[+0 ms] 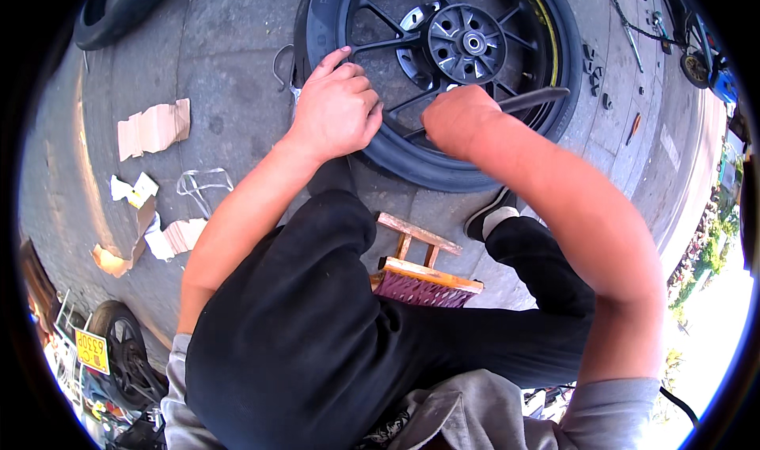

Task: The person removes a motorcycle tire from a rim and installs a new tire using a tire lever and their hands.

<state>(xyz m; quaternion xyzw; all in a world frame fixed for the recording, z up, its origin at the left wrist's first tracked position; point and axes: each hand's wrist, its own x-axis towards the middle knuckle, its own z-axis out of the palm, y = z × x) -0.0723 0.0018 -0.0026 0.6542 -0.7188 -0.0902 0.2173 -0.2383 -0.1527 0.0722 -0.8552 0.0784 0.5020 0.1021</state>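
Observation:
A black motorcycle tire (323,22) sits around a dark spoked wheel rim (467,42), lying flat on the ground in front of me. My left hand (336,113) is closed on the tire's near left side, index finger stretched toward the rim edge and the other fingers curled. In my right fist (459,121) is a tire lever (534,100), a flat dark metal bar. It slants across the near right part of the rim, its free end pointing right. The hand hides the lever's middle, and I cannot tell how its other end meets the tire bead.
A low wooden stool (427,272) with purple webbing is between my legs. Torn cardboard (154,129) and packaging scraps lie left. Small dark parts (592,70) and tools lie right of the wheel. Another tire (119,11) is at upper left, a parked motorcycle wheel (123,347) lower left.

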